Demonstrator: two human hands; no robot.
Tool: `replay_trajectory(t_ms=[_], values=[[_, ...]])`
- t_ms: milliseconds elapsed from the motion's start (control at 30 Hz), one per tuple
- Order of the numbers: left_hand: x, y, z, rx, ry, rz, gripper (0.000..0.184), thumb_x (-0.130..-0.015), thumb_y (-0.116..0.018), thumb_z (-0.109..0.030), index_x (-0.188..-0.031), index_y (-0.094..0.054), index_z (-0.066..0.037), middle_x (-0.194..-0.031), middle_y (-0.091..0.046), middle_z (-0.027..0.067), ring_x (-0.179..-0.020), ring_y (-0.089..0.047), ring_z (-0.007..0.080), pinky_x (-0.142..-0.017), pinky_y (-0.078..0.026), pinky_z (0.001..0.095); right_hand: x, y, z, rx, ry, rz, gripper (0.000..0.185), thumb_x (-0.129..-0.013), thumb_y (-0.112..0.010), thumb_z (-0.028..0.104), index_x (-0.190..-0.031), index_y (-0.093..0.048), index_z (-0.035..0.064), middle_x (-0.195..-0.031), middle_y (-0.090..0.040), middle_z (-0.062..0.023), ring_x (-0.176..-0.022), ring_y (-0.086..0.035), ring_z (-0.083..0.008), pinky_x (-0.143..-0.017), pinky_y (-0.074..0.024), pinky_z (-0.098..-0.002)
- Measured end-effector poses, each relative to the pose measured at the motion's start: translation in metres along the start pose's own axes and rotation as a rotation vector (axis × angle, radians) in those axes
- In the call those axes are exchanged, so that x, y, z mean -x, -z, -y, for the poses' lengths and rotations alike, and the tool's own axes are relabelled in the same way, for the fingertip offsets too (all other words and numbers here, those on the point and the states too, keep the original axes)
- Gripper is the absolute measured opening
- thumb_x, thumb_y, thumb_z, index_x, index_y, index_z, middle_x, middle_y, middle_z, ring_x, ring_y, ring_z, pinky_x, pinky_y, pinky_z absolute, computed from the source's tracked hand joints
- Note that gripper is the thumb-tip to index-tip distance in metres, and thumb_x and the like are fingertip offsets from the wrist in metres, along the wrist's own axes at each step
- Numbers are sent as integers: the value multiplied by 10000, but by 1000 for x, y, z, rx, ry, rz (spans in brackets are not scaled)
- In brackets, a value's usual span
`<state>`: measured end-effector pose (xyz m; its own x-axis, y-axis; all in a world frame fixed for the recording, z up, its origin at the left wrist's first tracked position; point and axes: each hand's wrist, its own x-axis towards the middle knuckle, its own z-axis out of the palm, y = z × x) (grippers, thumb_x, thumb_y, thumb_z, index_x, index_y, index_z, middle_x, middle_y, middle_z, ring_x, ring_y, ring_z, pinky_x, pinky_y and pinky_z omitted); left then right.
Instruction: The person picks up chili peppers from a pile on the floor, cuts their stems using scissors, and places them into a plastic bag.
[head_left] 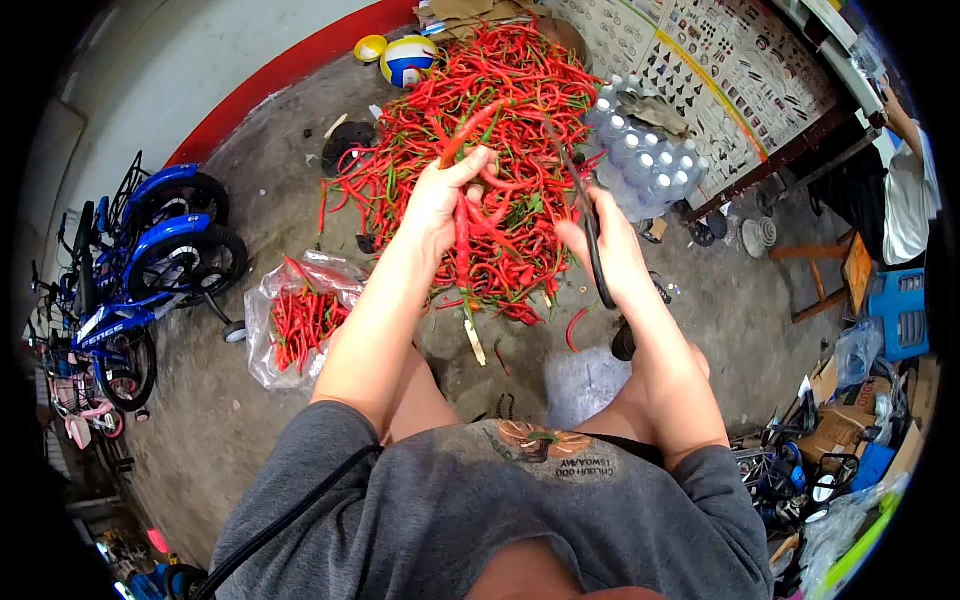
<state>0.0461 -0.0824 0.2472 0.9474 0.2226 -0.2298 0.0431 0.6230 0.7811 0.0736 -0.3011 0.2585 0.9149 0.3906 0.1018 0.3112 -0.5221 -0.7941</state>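
A large heap of long red chili peppers (410, 120) with green stems lies on the concrete floor in front of me. Above its near part, my left hand (440, 200) is closed around several red chili peppers (462, 245), some poking up past the thumb and others hanging below the palm. To the right of it, my right hand (615, 245) grips a pair of scissors (597, 262) by the dark handles, blades pointing up and away. The blades are apart from the peppers in my left hand. By my left forearm, a clear plastic bag (262, 340) contains more red chilies.
Water bottles (655, 165) in plastic wrap stand right of the heap. A volleyball (408, 62) and yellow bowl (370, 48) sit behind it. Blue children's bicycles (170, 240) line the left. On the right are a wooden stool (825, 270), a blue plastic stool (898, 310) and clutter.
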Motion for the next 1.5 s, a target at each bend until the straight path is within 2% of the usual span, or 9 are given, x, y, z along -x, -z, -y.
replay_trajectory(t_ms=[200, 433, 533, 633, 767, 1000, 1167, 1300, 1500], values=[[3, -2, -5, -5, 27, -73, 188, -785, -683, -150, -925, -607, -50, -718, -586, -3, -479, -457, 30, -405, -341, 158, 17, 4, -1, 209, 50, 225, 740, -687, -690, 516, -1162, -462, -4, -1006, -563, -204, -936, -563, -341, -780, -446, -402], [-1, 0, 6, -218, 28, -27, 211, -788, -669, -123, -962, -585, -38, -768, -618, 25, -485, -505, 29, -400, -382, 146, 14, 14, 19, 116, -113, 312, 549, -729, -673, 489, -962, -571, 3, -576, -571, -123, -604, -610, -293, -617, -463, -376], [1, 1, -3, -170, 31, 3, 196, -797, -661, -129, -957, -588, -43, -751, -607, 9, -490, -507, 29, -405, -393, 156, 17, 5, 9, 42, -7, 218, 474, -748, -679, 442, -898, -578, 4, -517, -540, -109, -517, -587, -247, -548, -452, -352], [-9, 15, -4, 111, 21, 75, 126, -841, -621, -194, -879, -554, -95, -714, -538, -17, -497, -470, 48, -443, -397, 175, 17, 5, 6, -18, -79, 242, 433, -752, -697, 391, -898, -573, 3, -523, -532, -98, -494, -564, -194, -513, -437, -318], [-20, 31, -13, 710, -87, 459, 244, -905, -501, -337, -853, -498, -99, -785, -464, -2, -627, -448, 82, -565, -383, 228, 12, 2, -11, -147, 145, 60, 342, -771, -691, 302, -947, -564, 37, -581, -535, -56, -544, -499, -112, -537, -425, -278], [-2, 7, -17, 982, -183, 562, 294, -894, -510, -347, -754, -470, -92, -715, -434, -18, -591, -413, 94, -647, -363, 265, 12, -4, -11, -485, 89, 164, 520, -803, -608, 509, -1009, -521, 39, -695, -495, 17, -655, -451, -78, -599, -392, -228], [2, -17, 7, 892, -128, 507, 297, -888, -531, -328, -732, -479, -81, -748, -460, 6, -586, -435, 91, -792, -402, 306, 12, -23, 11, -872, 10, 222, 484, -778, -699, 346, -1077, -461, 51, -687, -544, -1, -499, -493, -56, -417, -365, -181], [-3, -24, 24, 758, -130, 417, 307, -893, -516, -346, -733, -484, -86, -792, -479, 21, -633, -471, 114, -806, -431, 362, 6, -27, 27, -997, -123, 169, 267, -827, -629, 139, -1021, -466, 53, -675, -578, -57, -487, -519, -88, -387, -368, -204], [-1, -24, 19, 873, -74, 410, 297, -887, -535, -318, -724, -499, -73, -787, -479, 24, -716, -491, 133, -862, -430, 379, 0, -11, 29, -1280, -186, 243, 148, -856, -534, 90, -977, -450, 77, -571, -470, -29, -416, -403, -76, -342, -289, -205]])
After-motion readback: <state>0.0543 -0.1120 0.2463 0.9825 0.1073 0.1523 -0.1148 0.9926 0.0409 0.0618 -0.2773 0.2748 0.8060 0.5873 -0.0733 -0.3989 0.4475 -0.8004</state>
